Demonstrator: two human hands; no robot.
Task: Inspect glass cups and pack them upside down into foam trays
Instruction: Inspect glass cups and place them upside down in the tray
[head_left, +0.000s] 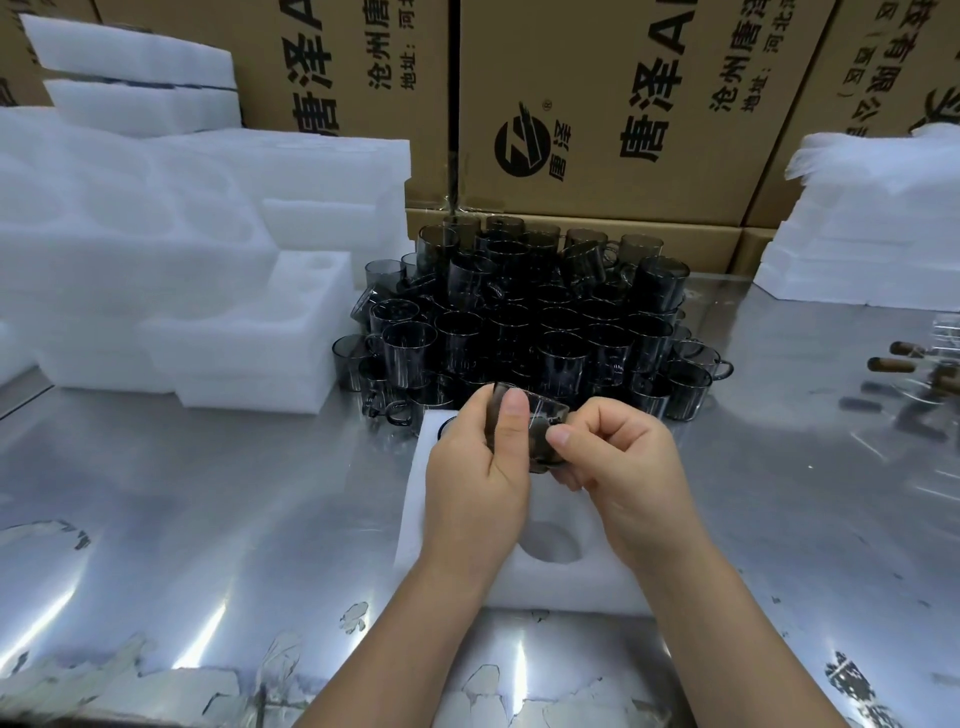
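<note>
One head-worn wide-angle view, looking forward and down across the bench (208, 519). It sits close above the foam tray (571, 590), which lies low centre in the frame. Beyond the tray is the cup pile (519, 322), and behind that, cartons (597, 104) fill the top edge. Frame edges bow outward.

A small smoky-grey glass cup (537, 434) with a handle sits tilted in the air, gripped between the left hand (475, 467) and the right hand (623, 467); under it a white foam tray (571, 584) lies flat, one round pocket (548, 543) showing; just behind the tray, a heap of matching grey cups (524, 322) stands mostly upright in layers; more white foam trays are stacked to the left (249, 338) and right (872, 234).
</note>
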